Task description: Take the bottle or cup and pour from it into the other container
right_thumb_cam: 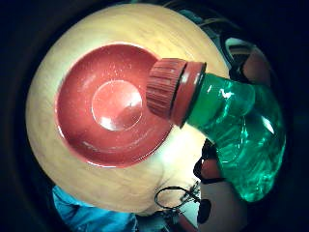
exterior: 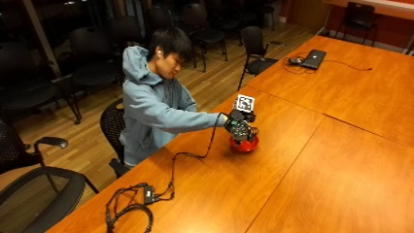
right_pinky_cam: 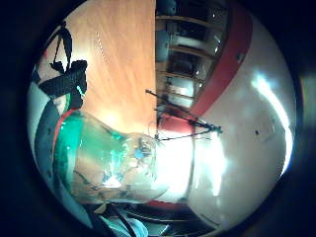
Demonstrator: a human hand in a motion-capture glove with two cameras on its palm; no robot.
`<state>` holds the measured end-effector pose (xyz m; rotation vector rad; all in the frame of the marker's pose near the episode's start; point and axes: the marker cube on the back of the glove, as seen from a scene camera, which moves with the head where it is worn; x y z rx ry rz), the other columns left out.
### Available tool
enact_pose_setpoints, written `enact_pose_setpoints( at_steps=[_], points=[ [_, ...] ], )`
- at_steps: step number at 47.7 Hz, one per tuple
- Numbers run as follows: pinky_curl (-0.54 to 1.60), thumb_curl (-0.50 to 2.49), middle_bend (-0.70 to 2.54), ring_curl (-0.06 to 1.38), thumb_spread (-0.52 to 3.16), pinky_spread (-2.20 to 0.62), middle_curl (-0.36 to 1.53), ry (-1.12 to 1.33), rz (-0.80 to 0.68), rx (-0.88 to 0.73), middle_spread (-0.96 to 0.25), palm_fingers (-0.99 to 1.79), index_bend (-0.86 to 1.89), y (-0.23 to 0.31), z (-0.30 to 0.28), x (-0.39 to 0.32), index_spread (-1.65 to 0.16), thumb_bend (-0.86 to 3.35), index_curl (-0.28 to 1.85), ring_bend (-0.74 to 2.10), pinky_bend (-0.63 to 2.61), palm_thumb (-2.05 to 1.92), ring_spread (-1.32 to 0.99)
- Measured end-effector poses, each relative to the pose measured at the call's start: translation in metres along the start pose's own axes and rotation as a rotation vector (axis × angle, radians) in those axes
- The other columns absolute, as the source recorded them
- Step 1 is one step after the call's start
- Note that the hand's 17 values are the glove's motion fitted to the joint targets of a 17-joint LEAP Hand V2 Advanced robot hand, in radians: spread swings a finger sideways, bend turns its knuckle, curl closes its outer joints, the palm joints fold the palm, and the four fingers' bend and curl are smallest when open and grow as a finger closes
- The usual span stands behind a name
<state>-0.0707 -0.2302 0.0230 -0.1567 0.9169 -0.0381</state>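
Over the red bowl on the wooden table, gloved right hand grips a green bottle, fingers curled round its body. Bottle's tipped w/ neck down, red cap on, hanging just above bowl's rim. Person sits at table edge, arm stretched out

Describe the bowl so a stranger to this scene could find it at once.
On the long wooden table, look in front of the seated person, just under the gloved right hand. There stands the bowl: round, red and empty, directly beneath the red cap of the green bottle that the hand holds tilted.
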Motion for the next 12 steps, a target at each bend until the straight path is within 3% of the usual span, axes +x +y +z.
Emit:
enact_pose_setpoints(
  at_steps=[9,12],
  points=[
    [0.36,0.64,0.27,0.42,0.52,-0.16,0.47,0.076,-0.025,0.011,-0.05,1.16,0.14,-0.011,-0.013,-0.024,-0.12,-0.04,0.36,0.48,0.5,0.96,-0.15],
    [0.36,0.63,0.26,0.42,0.54,-0.16,0.47,-0.088,0.052,0.01,-0.05,1.16,0.14,-0.017,-0.025,-0.035,-0.13,-0.04,0.36,0.48,0.49,0.96,-0.15]
  ],
)
